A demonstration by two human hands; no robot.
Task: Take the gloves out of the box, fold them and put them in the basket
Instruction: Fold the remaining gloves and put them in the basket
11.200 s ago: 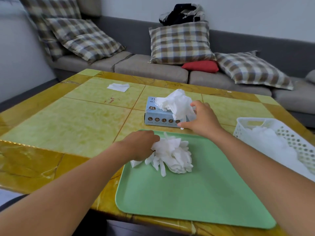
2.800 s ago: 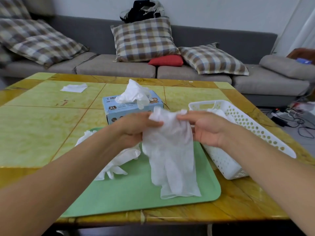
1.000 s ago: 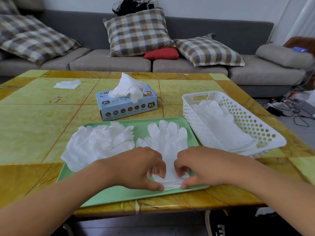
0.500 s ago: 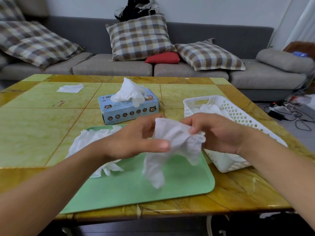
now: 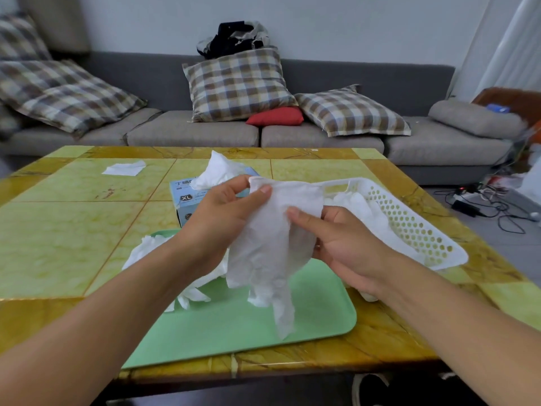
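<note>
Holding a thin white disposable glove [image 5: 272, 244] up in the air over the flat pale-green plastic tray [image 5: 234, 326], cuff uppermost, fingers hanging down toward the tray. Left hand [image 5: 225, 218] pinches the cuff's top corner between thumb and forefinger; right hand [image 5: 336, 241] grips the glove's right edge lower down, thumb pressed on the front. Held by two points like this so the limp film hangs flat and can probably be straightened before folding. On the tray's left end lies a crumpled heap of more white gloves [image 5: 152, 256], parked there likely as the queue to fold. Just beyond the tray sits the light-blue cardboard glove box [image 5: 184, 200], a glove tuft poking from its top. Right of the tray, close by, stands the white perforated plastic basket [image 5: 415, 224] with gloves already inside, within easy reach for the drop. Task partway; this glove not yet folded.
</note>
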